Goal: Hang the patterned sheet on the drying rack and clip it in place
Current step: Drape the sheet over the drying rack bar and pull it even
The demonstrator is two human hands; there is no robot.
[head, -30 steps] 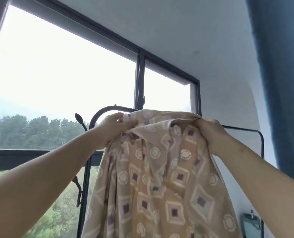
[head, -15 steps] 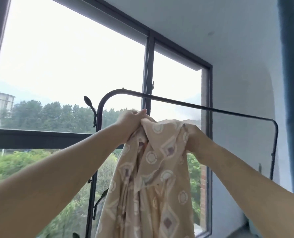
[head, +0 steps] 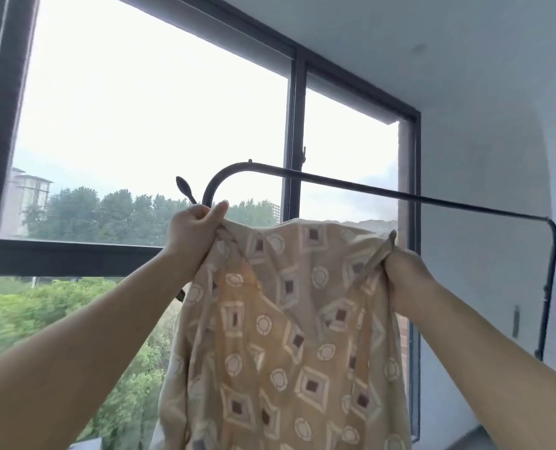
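The patterned sheet (head: 286, 319), tan with squares and circles, hangs spread between my hands below the black top bar of the drying rack (head: 400, 198). My left hand (head: 194, 232) grips its upper left corner, just under the rack's curved left end. My right hand (head: 406, 274) grips the bunched upper right edge, lower down and under the bar. The sheet's top edge sags between the hands, below the bar and apart from it. No clip is in view.
A large dark-framed window (head: 294, 125) stands behind the rack, with trees outside. The rack's right post (head: 551, 271) runs down near the white wall (head: 497, 157). A small hook (head: 184, 188) sticks out at the rack's left end.
My hands have moved apart, spreading the bunched sheet wide. The right hand went right and down. The sheet still hangs below the bar.
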